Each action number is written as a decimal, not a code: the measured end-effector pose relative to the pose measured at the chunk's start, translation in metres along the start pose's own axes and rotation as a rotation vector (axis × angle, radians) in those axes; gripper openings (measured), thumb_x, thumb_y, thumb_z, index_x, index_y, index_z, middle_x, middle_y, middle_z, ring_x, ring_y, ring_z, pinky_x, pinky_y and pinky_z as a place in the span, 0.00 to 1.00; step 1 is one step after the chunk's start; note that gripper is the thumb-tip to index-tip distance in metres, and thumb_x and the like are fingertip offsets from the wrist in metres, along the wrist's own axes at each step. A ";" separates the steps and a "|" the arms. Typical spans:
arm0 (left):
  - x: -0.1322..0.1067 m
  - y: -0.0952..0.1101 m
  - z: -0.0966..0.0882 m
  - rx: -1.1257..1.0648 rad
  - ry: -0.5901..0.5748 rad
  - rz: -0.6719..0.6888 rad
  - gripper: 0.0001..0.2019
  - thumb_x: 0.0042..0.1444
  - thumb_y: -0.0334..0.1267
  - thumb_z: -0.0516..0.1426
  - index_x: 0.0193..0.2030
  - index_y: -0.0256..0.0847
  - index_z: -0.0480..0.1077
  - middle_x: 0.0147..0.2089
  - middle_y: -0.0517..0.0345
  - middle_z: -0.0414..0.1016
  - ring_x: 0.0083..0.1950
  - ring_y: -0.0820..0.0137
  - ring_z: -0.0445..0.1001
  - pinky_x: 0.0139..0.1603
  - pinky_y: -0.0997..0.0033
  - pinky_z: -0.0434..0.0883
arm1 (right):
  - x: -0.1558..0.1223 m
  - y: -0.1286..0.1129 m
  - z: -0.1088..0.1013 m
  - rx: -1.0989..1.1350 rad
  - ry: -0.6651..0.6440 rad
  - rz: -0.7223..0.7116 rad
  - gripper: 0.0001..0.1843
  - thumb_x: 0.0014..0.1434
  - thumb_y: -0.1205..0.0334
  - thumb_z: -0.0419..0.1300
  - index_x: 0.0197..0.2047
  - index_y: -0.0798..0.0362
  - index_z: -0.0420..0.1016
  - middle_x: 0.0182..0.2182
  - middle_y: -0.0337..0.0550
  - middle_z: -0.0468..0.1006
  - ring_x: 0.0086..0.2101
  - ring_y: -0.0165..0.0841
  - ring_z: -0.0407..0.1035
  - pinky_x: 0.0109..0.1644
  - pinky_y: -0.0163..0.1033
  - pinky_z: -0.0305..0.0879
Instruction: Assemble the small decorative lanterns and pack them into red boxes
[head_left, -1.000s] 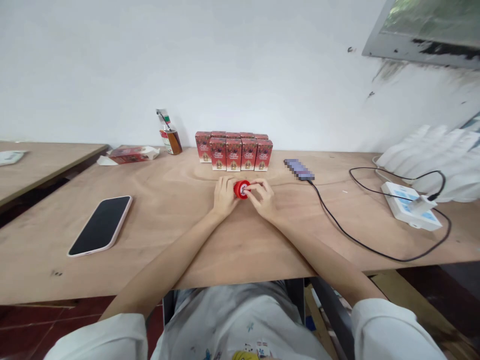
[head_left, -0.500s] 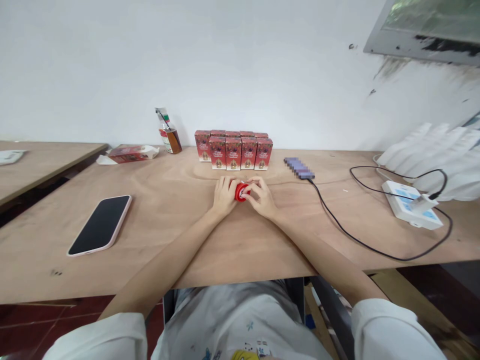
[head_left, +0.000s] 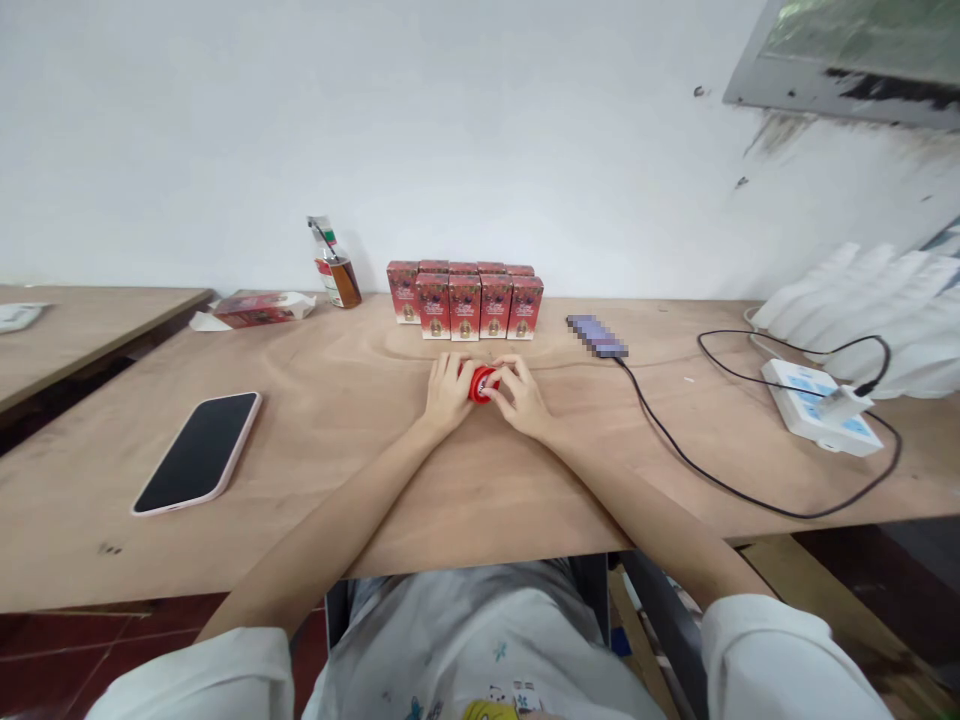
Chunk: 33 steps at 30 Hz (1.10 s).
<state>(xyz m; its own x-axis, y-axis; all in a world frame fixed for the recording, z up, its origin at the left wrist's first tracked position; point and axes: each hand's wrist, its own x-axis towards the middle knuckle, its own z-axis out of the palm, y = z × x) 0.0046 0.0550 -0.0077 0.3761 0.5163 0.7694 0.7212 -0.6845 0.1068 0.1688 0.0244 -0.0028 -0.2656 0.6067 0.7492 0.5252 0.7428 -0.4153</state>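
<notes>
Between my two hands, over the middle of the table, is a small red round object (head_left: 481, 386) with a pale, printed-looking centre; its exact kind is too small to make out. My left hand (head_left: 448, 388) wraps its fingers around the left side of it. From the right, my right hand (head_left: 522, 396) pinches at it, thumb over the face and fingers curled along the edge. Just beyond my hands, red printed boxes (head_left: 465, 308) stand upright in two rows, several in each.
A dark-screened phone (head_left: 199, 452) lies at left. At the back stand a bottle (head_left: 341, 282) of amber liquid and an opened red box (head_left: 259, 308). To the right, a second phone (head_left: 597, 336) trails a black cable (head_left: 675, 450) to a white power strip (head_left: 821, 408), with white wrapped items (head_left: 862, 315) behind.
The view has shifted very slightly. Both hands keep their hold on the red round object, with hardly any visible finger movement.
</notes>
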 end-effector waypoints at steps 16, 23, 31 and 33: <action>0.001 0.000 0.001 0.077 -0.005 0.002 0.12 0.59 0.44 0.53 0.44 0.38 0.69 0.43 0.45 0.68 0.44 0.58 0.64 0.42 0.61 0.64 | 0.000 -0.002 0.002 -0.103 0.097 -0.015 0.07 0.60 0.60 0.56 0.32 0.49 0.74 0.43 0.47 0.71 0.45 0.38 0.67 0.52 0.48 0.64; 0.001 -0.002 0.003 0.053 -0.037 -0.007 0.14 0.58 0.45 0.54 0.45 0.38 0.69 0.44 0.45 0.68 0.44 0.58 0.64 0.42 0.60 0.64 | -0.002 0.001 0.005 -0.120 0.050 -0.038 0.11 0.64 0.59 0.49 0.37 0.51 0.70 0.45 0.50 0.68 0.45 0.37 0.66 0.52 0.46 0.65; 0.001 0.002 0.001 0.090 -0.020 -0.005 0.15 0.58 0.46 0.53 0.45 0.37 0.68 0.42 0.46 0.68 0.42 0.59 0.64 0.40 0.62 0.64 | -0.004 0.005 0.015 -0.227 0.037 -0.073 0.12 0.66 0.61 0.44 0.41 0.54 0.66 0.48 0.54 0.65 0.49 0.39 0.65 0.52 0.48 0.67; 0.002 0.003 0.000 0.103 -0.017 -0.018 0.15 0.57 0.46 0.53 0.44 0.37 0.68 0.41 0.47 0.68 0.41 0.59 0.64 0.39 0.63 0.64 | -0.004 0.005 0.015 -0.241 0.047 -0.072 0.12 0.66 0.60 0.44 0.41 0.54 0.66 0.48 0.54 0.66 0.49 0.39 0.65 0.51 0.48 0.67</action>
<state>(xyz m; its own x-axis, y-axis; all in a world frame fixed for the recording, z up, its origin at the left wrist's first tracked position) 0.0076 0.0541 -0.0062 0.3722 0.5372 0.7569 0.7832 -0.6193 0.0544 0.1598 0.0298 -0.0156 -0.2746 0.5367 0.7978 0.6853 0.6913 -0.2292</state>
